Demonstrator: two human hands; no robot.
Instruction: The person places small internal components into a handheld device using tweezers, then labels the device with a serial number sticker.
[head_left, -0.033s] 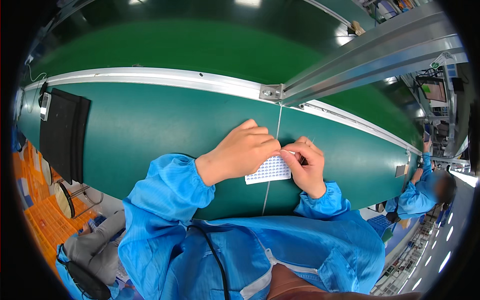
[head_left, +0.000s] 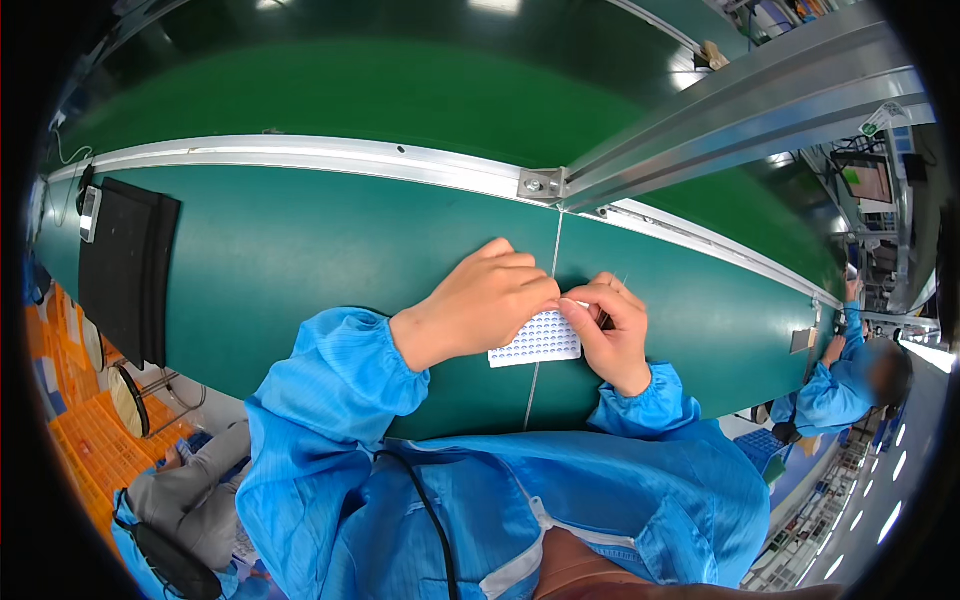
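A white sheet [head_left: 535,346] printed with rows of small blue oval labels is held just over the green bench top. My left hand [head_left: 485,300] is closed on the sheet's upper left part, its knuckles upward. Across from it, my right hand [head_left: 617,335] is closed too, thumb and forefinger pinched at the sheet's upper right corner, with the fingertips of both hands meeting there. A small dark thing shows within the curl of my right fingers, and thin pale strands stick up above them; what these are I cannot make out.
A metal rail [head_left: 330,152] edges the bench [head_left: 300,240], with a green belt-like surface [head_left: 350,95] beyond. An aluminium post [head_left: 720,125] rises at right. A black mat [head_left: 125,270] lies far left. One person [head_left: 840,385] works at right; another [head_left: 190,500] sits at lower left.
My hands and the label sheet keep practically the same place. The sheet has shifted very slightly to the left.
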